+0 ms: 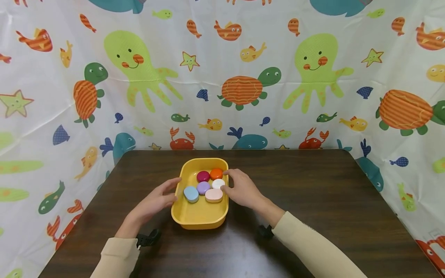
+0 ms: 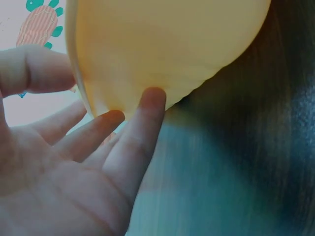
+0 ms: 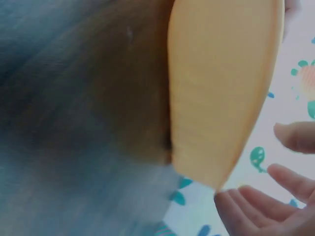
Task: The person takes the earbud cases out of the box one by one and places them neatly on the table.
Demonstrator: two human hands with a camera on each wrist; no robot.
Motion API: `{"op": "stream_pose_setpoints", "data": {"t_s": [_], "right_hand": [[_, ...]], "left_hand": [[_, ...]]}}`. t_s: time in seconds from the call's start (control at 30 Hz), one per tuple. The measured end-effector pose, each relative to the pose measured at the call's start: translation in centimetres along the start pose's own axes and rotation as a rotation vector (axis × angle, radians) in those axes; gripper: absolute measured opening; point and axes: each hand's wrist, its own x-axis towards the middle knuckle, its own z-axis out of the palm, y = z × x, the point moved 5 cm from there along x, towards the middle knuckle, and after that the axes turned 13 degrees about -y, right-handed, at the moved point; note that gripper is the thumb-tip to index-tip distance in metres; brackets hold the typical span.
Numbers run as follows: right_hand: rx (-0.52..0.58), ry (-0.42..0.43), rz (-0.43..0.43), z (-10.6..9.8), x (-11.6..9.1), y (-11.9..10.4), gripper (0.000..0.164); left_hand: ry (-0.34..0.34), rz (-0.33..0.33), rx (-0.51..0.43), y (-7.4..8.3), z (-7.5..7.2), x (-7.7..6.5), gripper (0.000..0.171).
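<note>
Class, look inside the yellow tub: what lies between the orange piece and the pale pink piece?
In the head view, the white piece lies between the orange piece and the pale pink piece.

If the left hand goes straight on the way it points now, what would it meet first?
Most likely the tray, at its left outer wall; the left hand is close beside it, though exact contact is unclear.

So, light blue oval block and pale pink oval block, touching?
Apart. The head view shows bare floor of the yellow rounded tray between the blue block and pink block.
</note>
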Motion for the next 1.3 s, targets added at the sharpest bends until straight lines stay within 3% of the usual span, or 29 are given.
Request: {"op": "stream_pose_setpoints", "data": {"t_s": [0.37,0.7,1.07,1.3], "right_hand": [[-0.266,-0.013,-0.025,0.3,1.0,-3.1,0.042],[-0.438,-0.141,-0.027,2.3,2.7,-3.9,0.042],[-0.571,-0.225,-0.006,4.7,4.0,-4.4,0.037],[-0.596,-0.243,0.040,5.7,4.2,-4.6,0.029]], "left_hand": [[0.012,-0.022,-0.010,0.2,-0.1,0.2,0.072],[0.004,-0.016,-0.029,0.1,0.1,-0.1,0.072],[0.004,-0.012,-0.039,-0.2,0.0,-0.2,0.071],[0.006,-0.008,-0.047,-0.3,0.0,-0.3,0.070]]}}
